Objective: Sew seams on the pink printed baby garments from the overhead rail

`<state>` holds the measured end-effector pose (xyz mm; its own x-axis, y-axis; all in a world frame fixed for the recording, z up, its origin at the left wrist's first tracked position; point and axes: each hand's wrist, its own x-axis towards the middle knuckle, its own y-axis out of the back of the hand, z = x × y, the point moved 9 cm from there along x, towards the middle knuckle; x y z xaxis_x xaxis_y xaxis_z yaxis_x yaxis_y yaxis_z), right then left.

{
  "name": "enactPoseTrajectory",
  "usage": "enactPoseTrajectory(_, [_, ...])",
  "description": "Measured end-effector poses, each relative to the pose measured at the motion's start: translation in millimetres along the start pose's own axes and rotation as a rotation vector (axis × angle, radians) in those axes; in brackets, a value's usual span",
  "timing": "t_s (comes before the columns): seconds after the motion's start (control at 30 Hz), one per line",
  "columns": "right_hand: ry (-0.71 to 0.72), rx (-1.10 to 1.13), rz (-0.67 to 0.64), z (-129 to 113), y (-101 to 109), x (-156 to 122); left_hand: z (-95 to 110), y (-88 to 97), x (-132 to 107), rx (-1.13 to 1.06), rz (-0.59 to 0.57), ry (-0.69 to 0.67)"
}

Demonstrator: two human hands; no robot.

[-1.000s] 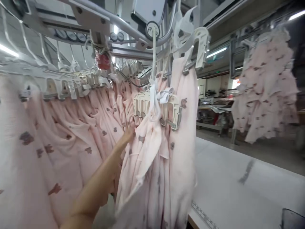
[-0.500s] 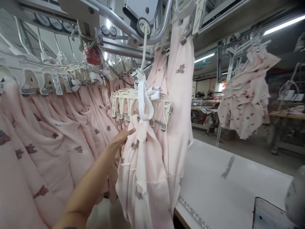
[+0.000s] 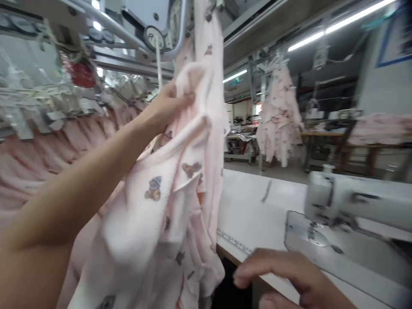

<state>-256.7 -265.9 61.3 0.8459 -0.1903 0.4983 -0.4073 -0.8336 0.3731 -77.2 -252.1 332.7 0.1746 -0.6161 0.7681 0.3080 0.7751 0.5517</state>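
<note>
My left hand (image 3: 174,105) is raised at the upper middle with its thumb and fingers closed on a pale pink fleece garment (image 3: 137,219) printed with small bears. The cloth hangs down from that hand in loose, partly blurred folds. Behind it, a long pink piece (image 3: 209,141) hangs from the overhead rail. At the bottom right is my right hand (image 3: 289,279), its thumb and fingers apart and nothing in them. It hovers at the front edge of the white sewing table (image 3: 244,201), beside the hanging cloth.
A white sewing machine (image 3: 360,197) stands on the table to the right. Pink pieces (image 3: 74,139) hang in a dense row on the left, under clip hangers (image 3: 35,111). Overhead runs a metal rail (image 3: 106,25). Another pink bundle (image 3: 280,111) hangs farther back.
My left hand has risen and now holds the garment up, its cloth covering the clip hanger. My right hand has come into view. The view has turned right, showing the whole sewing machine head.
</note>
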Motion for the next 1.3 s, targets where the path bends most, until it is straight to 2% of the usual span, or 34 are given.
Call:
enactPoseTrajectory(0.03, [0.041, 0.146, -0.03, -27, 3, 14, 19, -23.2, 3, 0.058, -0.067, -0.075])
enactPoseTrajectory(0.07, [0.048, 0.257, 0.027, -44, 14, 28, 35, -44.1, 4, 0.142, -0.118, -0.142])
enactPoseTrajectory(0.1, [0.093, 0.325, 0.128, -56, 30, 40, 50, -61.8, 3, 0.228, -0.155, -0.201])
enactPoseTrajectory(0.13, [0.076, 0.343, 0.255, -55, 48, 51, 61, -75.8, 1, 0.291, -0.178, -0.25])
enactPoseTrajectory(0.17, [0.04, 0.296, 0.398, -46, 64, 57, 70, -86.3, -4, 0.313, -0.197, -0.28])
enactPoseTrajectory(0.23, [-0.077, 0.048, 0.66, -18, 91, 57, 78, -98.1, -18, 0.291, -0.217, -0.299])
enactPoseTrajectory(0.3, [-0.2, -0.204, 0.88, 11, 105, 43, 74, -103.6, -38, 0.264, -0.227, -0.258])
enactPoseTrajectory(0.33, [-0.245, -0.263, 0.939, 25, 106, 34, 69, -106.0, -51, 0.262, -0.228, -0.238])
enactPoseTrajectory(0.37, [-0.271, -0.248, 0.939, 39, 104, 27, 63, -108.9, -66, 0.265, -0.227, -0.232])
enactPoseTrajectory(0.4, [-0.278, -0.157, 0.882, 52, 99, 21, 58, -111.6, -81, 0.272, -0.212, -0.239])
enactPoseTrajectory(0.47, [-0.271, 0.15, 0.687, 69, 87, 11, 43, -114.8, -110, 0.281, -0.133, -0.226])
enactPoseTrajectory(0.53, [-0.267, 0.401, 0.522, 69, 83, -9, 13, -121.9, -133, 0.271, -0.093, -0.096])
enactPoseTrajectory(0.57, [-0.287, 0.457, 0.469, 68, 84, -22, -6, -130.1, -143, 0.275, -0.125, 0.008])
enactPoseTrajectory(0.63, [-0.379, 0.435, 0.396, 71, 88, -49, -43, -157.6, -159, 0.354, -0.309, 0.176])
enactPoseTrajectory(0.67, [-0.438, 0.388, 0.38, 77, 89, -61, -57, -174.4, -166, 0.428, -0.43, 0.211])
enactPoseTrajectory(0.73, [-0.542, 0.281, 0.427, 95, 89, -82, -68, -208.0, -176, 0.575, -0.629, 0.159])
enactPoseTrajectory(0.8, [-0.558, 0.193, 0.528, 110, 87, -94, -53, -241.6, -183, 0.553, -0.726, -0.016])
enactPoseTrajectory(0.87, [-0.532, 0.147, 0.599, 119, 80, -100, -19, -270.9, -191, 0.308, -0.755, -0.182])
enactPoseTrajectory(0.93, [-0.523, 0.094, 0.667, 122, 75, -107, 10, -295.9, -204, 0.017, -0.812, -0.232])
enactPoseTrajectory(1.03, [-0.562, 0.022, 0.742, 119, 76, -124, 26, -332.1, -232, -0.296, -0.957, -0.089])
enactPoseTrajectory(1.1, [-0.591, -0.039, 0.727, 115, 77, -132, 24, -347.3, -247, -0.499, -0.975, 0.048])
enactPoseTrajectory(1.2, [-0.527, -0.276, 0.711, 100, 87, -134, 23, -355.0, -260, -0.701, -0.95, 0.116])
enactPoseTrajectory(1.3, [-0.457, -0.465, 0.645, 90, 92, -124, 24, -352.2, -261, -0.698, -0.92, 0.075])
